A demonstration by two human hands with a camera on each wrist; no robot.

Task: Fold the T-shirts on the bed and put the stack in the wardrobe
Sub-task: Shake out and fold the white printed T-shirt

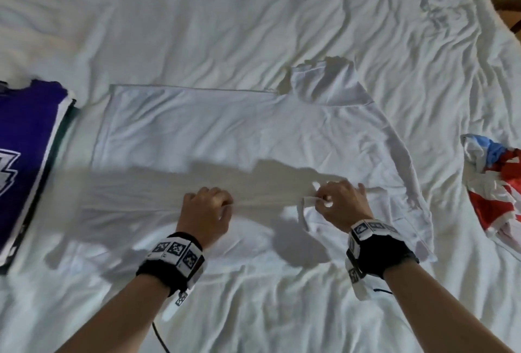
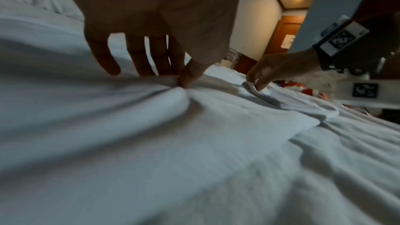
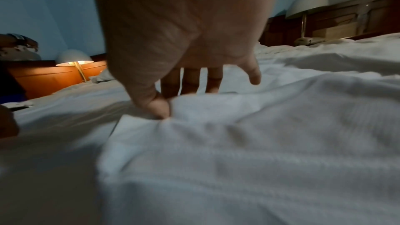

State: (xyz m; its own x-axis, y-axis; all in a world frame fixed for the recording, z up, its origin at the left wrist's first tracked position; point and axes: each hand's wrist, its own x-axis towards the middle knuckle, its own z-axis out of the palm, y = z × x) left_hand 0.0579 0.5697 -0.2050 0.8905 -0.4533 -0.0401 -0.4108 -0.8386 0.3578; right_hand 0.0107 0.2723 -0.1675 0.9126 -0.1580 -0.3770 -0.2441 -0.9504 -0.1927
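A white T-shirt (image 1: 225, 127) lies spread flat on the white bed sheet (image 1: 197, 14), its far sleeve (image 1: 327, 82) sticking up at the back. My left hand (image 1: 208, 209) pinches a fold of the shirt's cloth between thumb and fingers (image 2: 179, 78). To its right, my right hand (image 1: 338, 200) pinches the shirt's edge near the collar (image 1: 307, 203), thumb against fingers (image 3: 164, 109). Both hands sit low on the shirt's near half. A folded purple T-shirt (image 1: 25, 155) with a white graphic lies at the left.
A crumpled red, white and blue garment (image 1: 493, 183) lies at the right edge of the bed. Wooden bedside furniture with a lit lamp (image 3: 73, 61) and a second lamp (image 3: 307, 4) stands beyond the bed. A doorway (image 2: 285, 28) shows past the bed.
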